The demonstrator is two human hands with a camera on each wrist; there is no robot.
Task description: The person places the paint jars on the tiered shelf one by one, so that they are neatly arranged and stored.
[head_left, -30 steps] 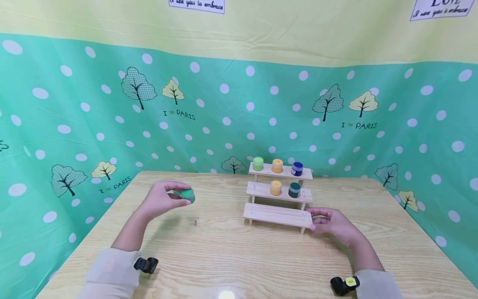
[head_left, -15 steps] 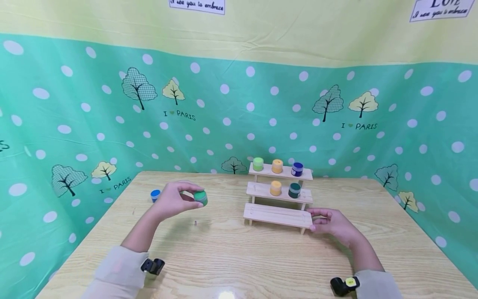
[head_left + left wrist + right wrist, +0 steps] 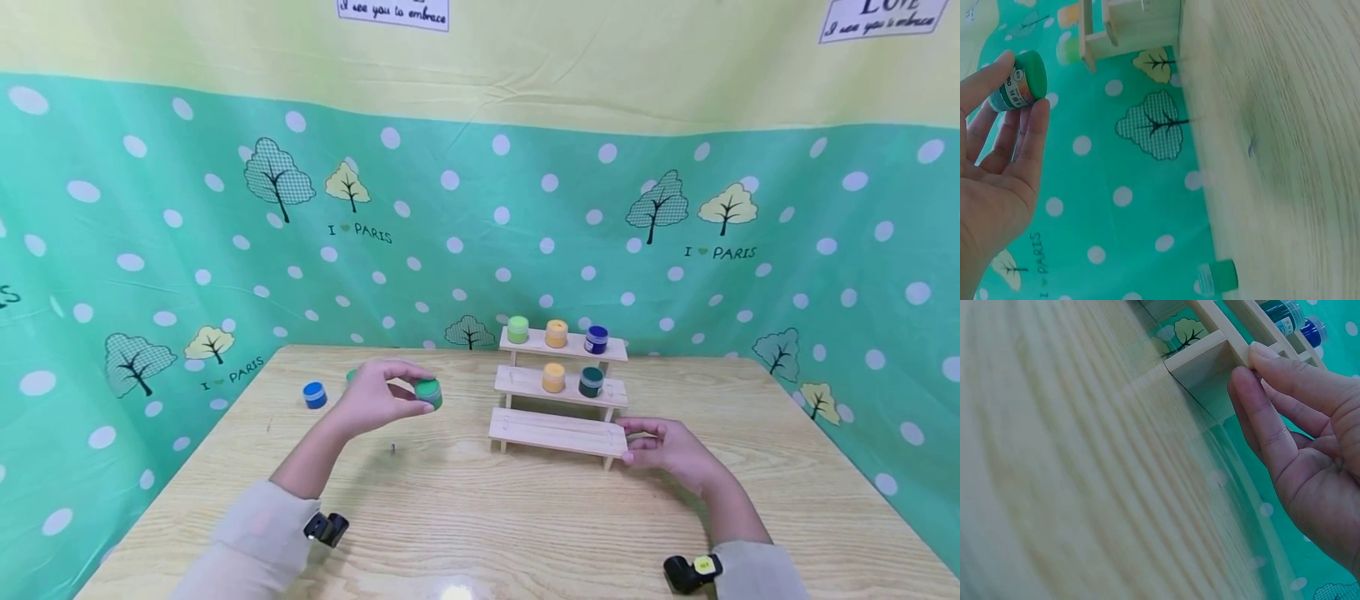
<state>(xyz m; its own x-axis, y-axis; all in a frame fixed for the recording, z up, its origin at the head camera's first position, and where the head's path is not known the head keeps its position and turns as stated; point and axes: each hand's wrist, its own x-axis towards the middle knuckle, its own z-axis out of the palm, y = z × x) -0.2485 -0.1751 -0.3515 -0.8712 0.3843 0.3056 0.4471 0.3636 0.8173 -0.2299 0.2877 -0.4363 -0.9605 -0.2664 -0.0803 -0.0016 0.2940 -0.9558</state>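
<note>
The left hand (image 3: 382,400) pinches a green-lidded jar (image 3: 428,394) between thumb and fingers, raised above the table (image 3: 465,533). Over the last second it has carried the jar rightward, so the jar is now nearer the wooden stand (image 3: 555,430), though not yet on any tier. The right hand (image 3: 667,450) grips the right end of the lowest tier (image 3: 525,425), as before; the stand has not shifted, which I take as steadying it. The left hand's move has uncovered a blue jar (image 3: 315,395) and what looks like another green jar (image 3: 350,376), mostly hidden behind the hand. Farther out, the middle tier (image 3: 517,381) bears two jars (image 3: 553,377) and the top tier (image 3: 537,337) three.
</note>
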